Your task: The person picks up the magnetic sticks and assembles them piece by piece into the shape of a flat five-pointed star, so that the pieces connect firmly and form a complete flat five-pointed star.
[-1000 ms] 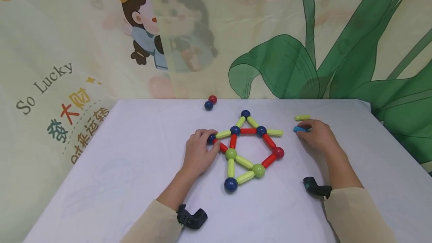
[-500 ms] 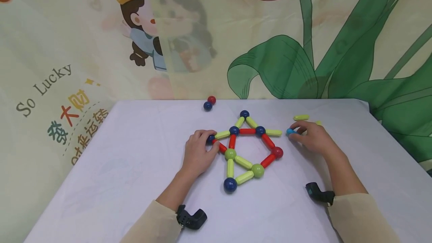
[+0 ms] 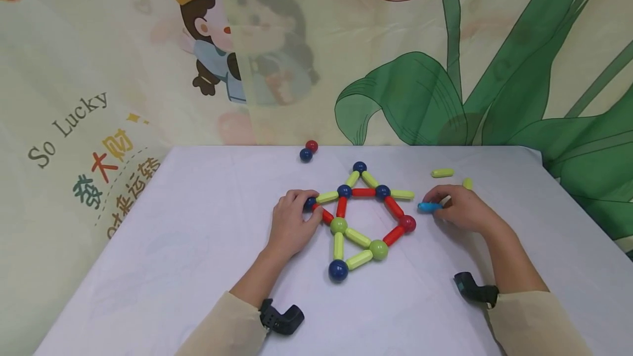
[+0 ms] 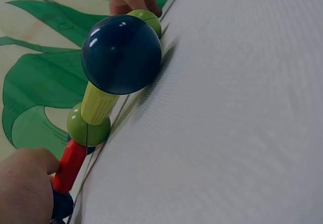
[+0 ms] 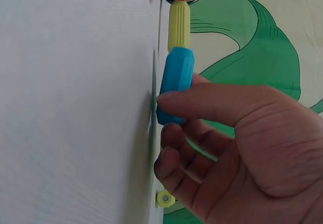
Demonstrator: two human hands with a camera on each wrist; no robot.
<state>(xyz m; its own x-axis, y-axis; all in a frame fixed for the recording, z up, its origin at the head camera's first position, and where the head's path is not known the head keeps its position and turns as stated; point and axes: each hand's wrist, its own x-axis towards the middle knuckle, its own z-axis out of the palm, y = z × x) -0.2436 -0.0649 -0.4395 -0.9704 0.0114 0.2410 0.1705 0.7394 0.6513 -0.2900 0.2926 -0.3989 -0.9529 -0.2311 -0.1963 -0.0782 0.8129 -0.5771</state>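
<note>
A flat toy frame of coloured balls and rods lies mid-table, with a five-sided ring at its centre. My left hand (image 3: 294,224) holds the dark blue ball (image 3: 310,204) at its left corner, thumb beside a red rod (image 4: 70,166). To the right of the frame, my right hand (image 3: 462,207) pinches a blue building rod (image 3: 428,207) between thumb and fingers. The right wrist view shows this rod lined up with a yellow-green rod (image 5: 179,24), their ends overlapping in that view. The frame's red ball (image 3: 407,223) lies left of and nearer than the right hand.
Two loose yellow-green pieces, a rod (image 3: 442,172) and a partly hidden one (image 3: 467,183), lie beyond the right hand. At the back edge sit a loose red ball (image 3: 311,146) and a blue ball (image 3: 306,155). A printed cloth hangs behind the white-covered table (image 3: 198,235).
My right hand has brought the blue rod leftward, then slightly nearer the person. A second loose yellow-green piece has come into sight behind it. The left hand has stayed on its ball.
</note>
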